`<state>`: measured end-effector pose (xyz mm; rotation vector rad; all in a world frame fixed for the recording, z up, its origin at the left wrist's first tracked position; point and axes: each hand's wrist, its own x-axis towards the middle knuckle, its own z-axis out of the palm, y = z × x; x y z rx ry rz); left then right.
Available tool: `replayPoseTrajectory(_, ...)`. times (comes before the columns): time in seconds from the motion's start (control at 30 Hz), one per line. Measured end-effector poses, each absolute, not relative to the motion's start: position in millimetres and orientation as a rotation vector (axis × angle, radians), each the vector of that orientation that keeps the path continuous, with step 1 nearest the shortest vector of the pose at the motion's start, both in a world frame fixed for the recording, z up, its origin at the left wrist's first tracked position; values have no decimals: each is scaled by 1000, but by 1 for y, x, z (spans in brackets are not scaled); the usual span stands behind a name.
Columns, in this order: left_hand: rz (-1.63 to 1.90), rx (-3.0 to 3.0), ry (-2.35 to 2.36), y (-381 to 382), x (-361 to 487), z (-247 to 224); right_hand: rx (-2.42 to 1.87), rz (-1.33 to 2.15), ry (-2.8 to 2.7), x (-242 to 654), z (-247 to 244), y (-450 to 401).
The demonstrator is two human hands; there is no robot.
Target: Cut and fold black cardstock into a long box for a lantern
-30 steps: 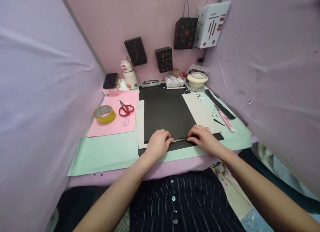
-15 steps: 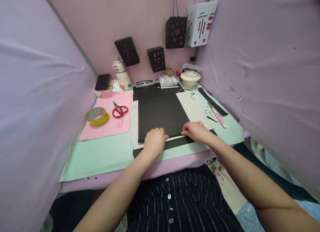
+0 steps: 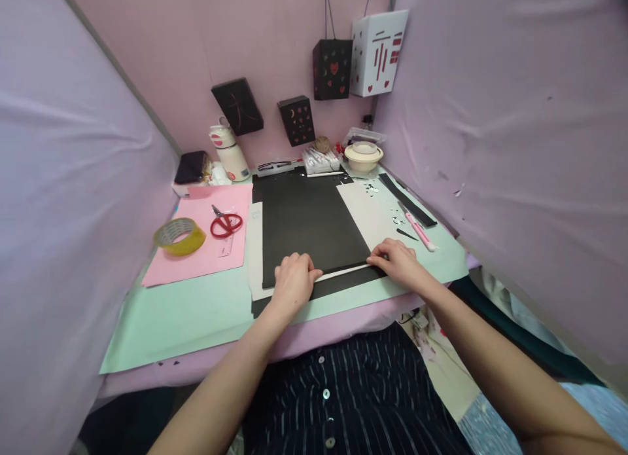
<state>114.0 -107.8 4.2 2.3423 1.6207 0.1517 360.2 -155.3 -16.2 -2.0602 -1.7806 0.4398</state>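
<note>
A large black paper sheet (image 3: 309,226) lies in front of me, its near edge looking folded over in a narrow band. My left hand (image 3: 295,278) is closed on that edge left of its middle, thumb pointing right along it. At the near right corner, my right hand (image 3: 393,260) pinches the same edge. Under the sheet sits a white board (image 3: 258,245), showing at the left and along the front. More black paper (image 3: 338,283) sticks out beneath, towards me.
Left are pink paper (image 3: 216,262), yellow tape (image 3: 180,236) and red-handled scissors (image 3: 226,224). Right are a pink craft knife (image 3: 419,232), a black strip (image 3: 407,200) and paper scraps (image 3: 371,190). A bottle (image 3: 230,155), markers (image 3: 321,160) and a bowl (image 3: 363,158) stand behind; black lanterns (image 3: 333,69) hang above.
My right hand has slid right along the near edge to the sheet's corner. The left hand stays on the edge. The whole view has shifted slightly.
</note>
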Motion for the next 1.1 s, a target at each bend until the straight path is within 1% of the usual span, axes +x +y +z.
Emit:
replayPoseTrajectory(0.27,203,2439,1451,-108,147,7,-2110,506,-1740,363,-8,-150)
replayPoseTrajectory(0.57,183,2388,1566,-101,159,4,-2144,415,-1758,360,-9,-146)
replayPoseTrajectory(0.87,190,2404,1572,-102,159,-2,-2262,451,-1819,357,-3,-136)
replayPoseTrajectory(1.0,275,2453,1574,-107,157,-6,-2257,414,-1845,360,-6,-136)
replayPoseTrajectory(1.1,389,2560,1481,-112,155,-10,-2224,411,-1828,363,-10,-139)
